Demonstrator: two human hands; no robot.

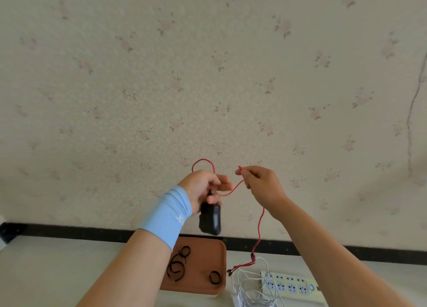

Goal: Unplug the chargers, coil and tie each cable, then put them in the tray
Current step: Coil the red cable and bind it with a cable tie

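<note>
I hold a black charger [210, 218] up in front of the wall, well above the table. My left hand [205, 188] grips its top together with a small loop of its red cable [260, 225]. My right hand [258, 181] pinches the red cable a little to the right, at about the same height. From there the cable hangs down, and its split connector ends reach the table beside the tray. The brown tray [208, 255] lies below my left forearm and holds several black hair ties [178, 264].
A white power strip [291, 286] lies at the lower right, partly behind my right forearm. A white charger with a tangled white cable [251, 286] sits between the strip and the tray. Floral wallpaper fills the background behind the pale table [57, 272].
</note>
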